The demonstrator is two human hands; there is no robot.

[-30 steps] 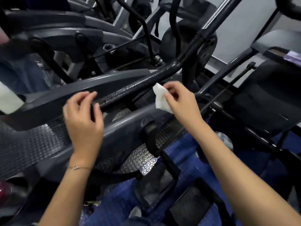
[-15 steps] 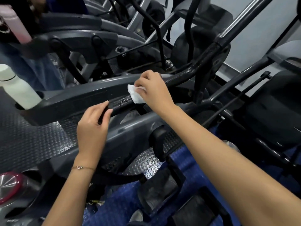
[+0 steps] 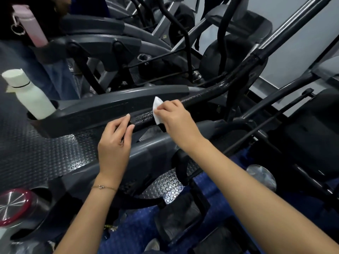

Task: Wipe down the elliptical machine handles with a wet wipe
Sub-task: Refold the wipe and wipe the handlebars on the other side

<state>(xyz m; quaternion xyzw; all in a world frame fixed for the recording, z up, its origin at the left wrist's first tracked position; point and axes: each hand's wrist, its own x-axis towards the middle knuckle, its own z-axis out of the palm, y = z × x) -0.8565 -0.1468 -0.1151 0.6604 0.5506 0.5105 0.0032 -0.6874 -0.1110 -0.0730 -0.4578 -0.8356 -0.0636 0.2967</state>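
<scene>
The right hand point(image 3: 176, 118) pinches a white wet wipe point(image 3: 157, 110) and presses it on the black handle point(image 3: 201, 95) of the elliptical machine. The wipe is folded over the bar, and one corner sticks up at 12 o'clock from the fingers. The handle runs from the middle of the view up toward 2 o'clock. It looks bumpy and shiny, with little wet drops on it. The left hand point(image 3: 114, 143) is just beside the right one, at its 8 o'clock. Its thumb and first finger curl on the near end of the handle and hold it. The two hands are close but do not touch. A thin gold bracelet point(image 3: 102, 187) sits on the left wrist. At 9 o'clock from the hands a white bottle point(image 3: 31, 96) stands in a cup holder point(image 3: 47, 127) of the grey machine. Far off at 11 o'clock a pink bottle point(image 3: 31, 26) pokes up. At 7 o'clock, in the bottom corner, is a round steel lid point(image 3: 12, 206) with a red rim. Under the machine lies a dark rubber mat point(image 3: 36, 158) with little round bumps. At 6 o'clock the floor point(image 3: 137, 226) is blue, and a black foot pedal point(image 3: 178, 213) sits there too.
</scene>
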